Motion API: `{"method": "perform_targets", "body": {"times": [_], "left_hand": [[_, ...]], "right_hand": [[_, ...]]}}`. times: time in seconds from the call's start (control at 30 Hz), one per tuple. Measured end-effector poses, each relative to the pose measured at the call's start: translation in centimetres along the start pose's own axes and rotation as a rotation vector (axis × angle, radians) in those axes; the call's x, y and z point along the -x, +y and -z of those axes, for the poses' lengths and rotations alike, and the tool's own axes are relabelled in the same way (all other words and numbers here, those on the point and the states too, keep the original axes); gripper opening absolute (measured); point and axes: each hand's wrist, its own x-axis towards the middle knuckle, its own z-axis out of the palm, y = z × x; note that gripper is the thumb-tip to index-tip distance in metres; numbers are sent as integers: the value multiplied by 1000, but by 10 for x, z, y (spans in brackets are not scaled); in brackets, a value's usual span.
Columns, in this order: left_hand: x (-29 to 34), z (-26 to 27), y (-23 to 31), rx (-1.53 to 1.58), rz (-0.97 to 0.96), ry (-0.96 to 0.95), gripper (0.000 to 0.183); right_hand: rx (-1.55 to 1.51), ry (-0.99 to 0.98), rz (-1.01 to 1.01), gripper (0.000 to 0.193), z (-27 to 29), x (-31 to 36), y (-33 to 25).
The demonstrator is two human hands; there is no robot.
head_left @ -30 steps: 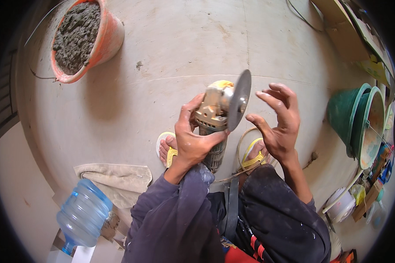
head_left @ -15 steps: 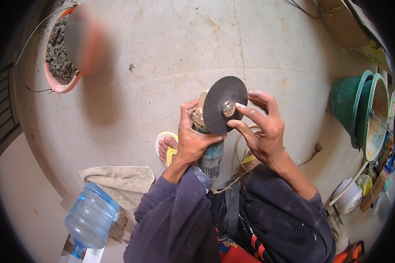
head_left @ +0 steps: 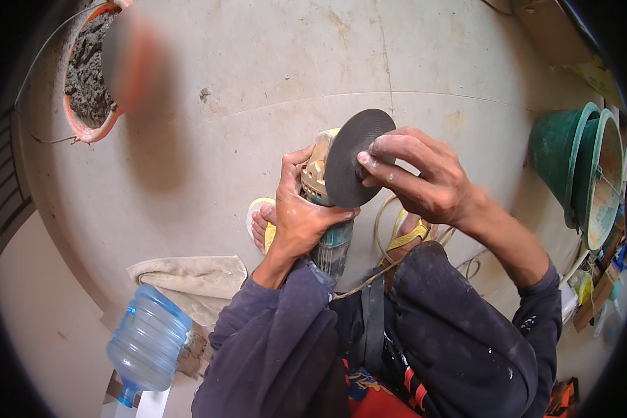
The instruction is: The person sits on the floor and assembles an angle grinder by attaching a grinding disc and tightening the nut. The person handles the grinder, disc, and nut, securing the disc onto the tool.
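Note:
My left hand (head_left: 301, 219) is wrapped round the head of an angle grinder (head_left: 333, 249), which has a blue-green body and a pale metal gear housing. A black cutting disc (head_left: 350, 157) is mounted on the grinder, tilted with its flat face toward my right. At the disc's centre, my right hand (head_left: 425, 174) pinches the round metal flange nut with thumb and fingertips. Those fingers hide the nut almost completely. The grinder's cord (head_left: 377, 230) loops down beside my right foot.
A bucket of wet grey mortar (head_left: 94, 76) stands at the far left. Stacked green buckets (head_left: 564, 160) lie tipped at the right. A clear blue water jug (head_left: 150, 341) lies at the near left by a pale cloth (head_left: 212, 279). Yellow-strapped sandals (head_left: 407, 237) are on my feet.
My right hand has closed its fingers over the flange nut, its wrist and forearm swinging up and to the right. The grinder stays in my left hand. The view has shifted slightly.

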Motion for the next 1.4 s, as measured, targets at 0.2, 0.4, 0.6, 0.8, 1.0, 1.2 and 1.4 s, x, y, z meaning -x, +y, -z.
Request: {"method": "perform_targets", "body": {"times": [0.2, 0.4, 0.6, 0.8, 1.0, 1.2, 1.4], "left_hand": [[5, -1, 6, -105, -23, 50, 85], [4, 1, 9, -165, -72, -3, 86], [3, -1, 12, -220, -52, -23, 85], [5, 4, 12, -246, -98, 23, 84], [3, 8, 6, -178, -124, 10, 82], [7, 0, 7, -243, -147, -45, 83], [14, 0, 7, -382, -120, 18, 82]], "right_hand": [[54, 210, -447, 28, -22, 0, -30], [99, 158, -367, 31, -4, -7, -33], [87, 75, -134, 31, -5, 8, -15], [-173, 264, -578, 27, -29, 4, -33], [61, 166, -176, 36, -13, -12, -11], [-7, 170, 128, 42, -27, -39, 17], [-110, 232, -95, 49, -41, -29, 17]]}}
